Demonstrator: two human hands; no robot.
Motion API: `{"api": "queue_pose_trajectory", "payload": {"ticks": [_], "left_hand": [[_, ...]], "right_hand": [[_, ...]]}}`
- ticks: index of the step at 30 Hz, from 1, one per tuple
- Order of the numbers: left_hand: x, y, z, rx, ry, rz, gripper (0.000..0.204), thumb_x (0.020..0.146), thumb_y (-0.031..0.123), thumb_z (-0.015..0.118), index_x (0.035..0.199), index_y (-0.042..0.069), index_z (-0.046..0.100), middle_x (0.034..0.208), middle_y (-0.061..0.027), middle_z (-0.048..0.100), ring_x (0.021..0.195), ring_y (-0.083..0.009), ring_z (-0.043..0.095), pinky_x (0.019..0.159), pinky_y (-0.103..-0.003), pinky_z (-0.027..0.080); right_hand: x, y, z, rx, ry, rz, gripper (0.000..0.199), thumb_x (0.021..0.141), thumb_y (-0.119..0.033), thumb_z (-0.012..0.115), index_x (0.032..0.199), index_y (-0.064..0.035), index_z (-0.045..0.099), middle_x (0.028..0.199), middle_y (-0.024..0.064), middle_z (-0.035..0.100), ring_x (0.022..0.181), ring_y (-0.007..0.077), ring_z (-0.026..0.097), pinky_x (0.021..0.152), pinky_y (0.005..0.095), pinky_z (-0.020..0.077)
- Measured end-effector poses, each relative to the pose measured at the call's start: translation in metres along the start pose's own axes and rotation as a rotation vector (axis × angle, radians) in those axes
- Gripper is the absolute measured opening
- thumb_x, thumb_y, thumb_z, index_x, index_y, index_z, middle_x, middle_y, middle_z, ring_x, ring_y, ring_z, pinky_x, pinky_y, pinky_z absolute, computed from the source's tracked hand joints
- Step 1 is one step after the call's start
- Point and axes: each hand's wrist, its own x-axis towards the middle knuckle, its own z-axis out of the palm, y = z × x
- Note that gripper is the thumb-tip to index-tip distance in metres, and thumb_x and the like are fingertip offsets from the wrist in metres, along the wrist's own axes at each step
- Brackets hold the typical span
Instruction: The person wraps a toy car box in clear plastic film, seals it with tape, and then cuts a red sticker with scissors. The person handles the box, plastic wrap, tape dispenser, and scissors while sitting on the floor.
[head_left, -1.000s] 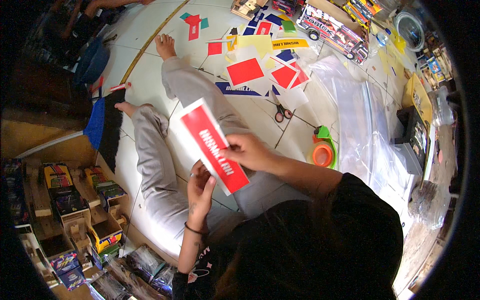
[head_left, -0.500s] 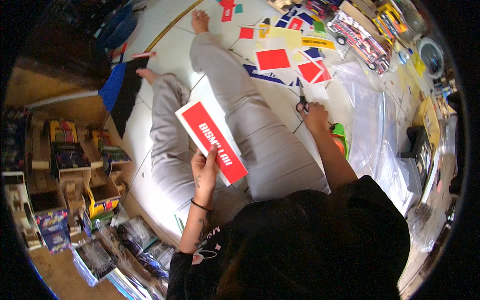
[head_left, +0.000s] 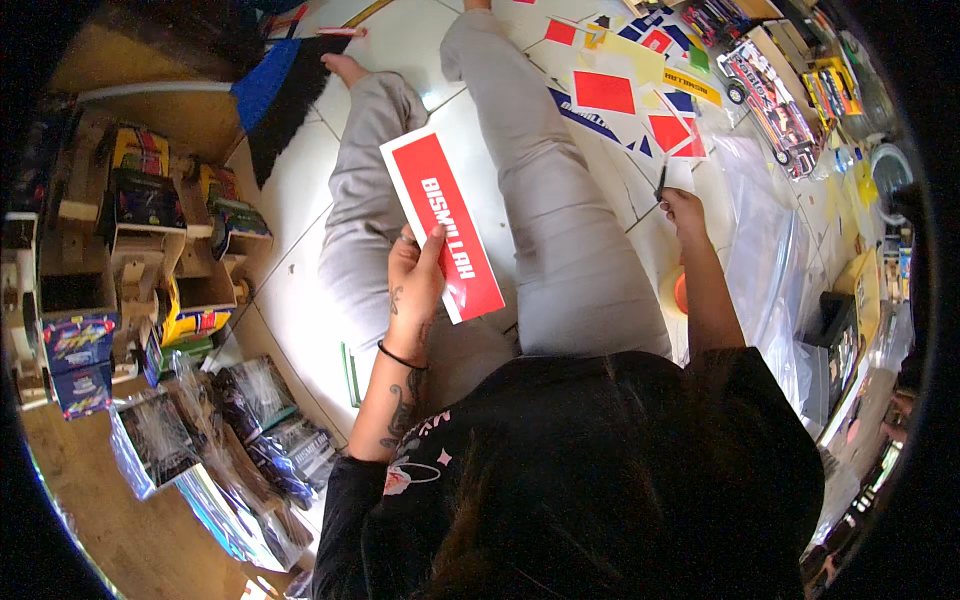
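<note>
Far left of the frame is taken up by a row of small wooden crates (head_left: pixel 130 250) packed with boxed toy cars, and a pile of plastic-wrapped packs (head_left: pixel 220 440) is spread below them toward the lower left. A blue and black broom head (head_left: pixel 280 95) is seen at the upper left, right by a bare foot.

Moving toward the middle, the left hand (head_left: pixel 415 285) is raised over the grey-trousered legs and is closed on the red sign card (head_left: pixel 442 222). The card is pinched at its lower left edge, thumb laid across the front face, fingers tucked behind. So the card sits up and to the right of the hand, tilted, its long side running from upper left down to lower right, with white lettering along the red panel and a white border around it. A dark band is worn on that wrist.

Further right, the right hand (head_left: pixel 683 207) is stretched out to the white tiled floor (head_left: pixel 420 40) and is wrapped around the handles of a pair of scissors (head_left: pixel 662 182), the blades pointing up the frame. How tightly they're gripped can't really be made out. Just above it, red, blue and yellow paper cutouts (head_left: pixel 620 95) are scattered, and a clear plastic sheet (head_left: pixel 760 240) is spread to the right. An orange tape roll (head_left: pixel 678 295) is partly hidden behind the right forearm.
</note>
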Motion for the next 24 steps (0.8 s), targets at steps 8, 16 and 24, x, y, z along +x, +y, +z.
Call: {"api": "queue_pose_trajectory", "payload": {"ticks": [8,16,24], "left_hand": [[-0.010,0.005,0.006,-0.009,0.019,-0.020,0.016,0.096,0.010,0.050,0.108,0.001,0.057,0.101,-0.0059,0.065,0.087,-0.0095,0.061,0.080,-0.024,0.048],[-0.031,0.024,0.008,0.244,-0.094,-0.184,0.017,0.096,0.012,0.051,0.106,0.000,0.058,0.090,-0.0025,0.065,0.076,-0.0053,0.060,0.068,-0.021,0.048],[-0.039,0.064,0.004,0.899,-0.231,-0.214,0.026,0.092,0.014,0.057,0.110,-0.005,0.056,0.087,-0.0062,0.065,0.076,-0.0129,0.061,0.070,-0.027,0.048]], "right_hand": [[-0.079,-0.095,0.033,0.580,-0.393,-0.089,0.031,0.081,-0.031,0.072,0.103,-0.0102,0.063,0.084,-0.0047,0.060,0.072,0.0041,0.050,0.057,0.0205,0.0376],[-0.142,-0.195,0.135,0.693,-0.813,-0.346,0.037,0.081,-0.023,0.071,0.111,-0.0047,0.058,0.103,0.0014,0.058,0.089,0.0113,0.055,0.078,0.0263,0.0446],[-0.151,-0.199,0.150,0.287,-0.829,-0.375,0.040,0.073,-0.001,0.069,0.111,-0.0021,0.054,0.103,0.0046,0.058,0.085,0.0124,0.058,0.083,0.0250,0.0445]]}}
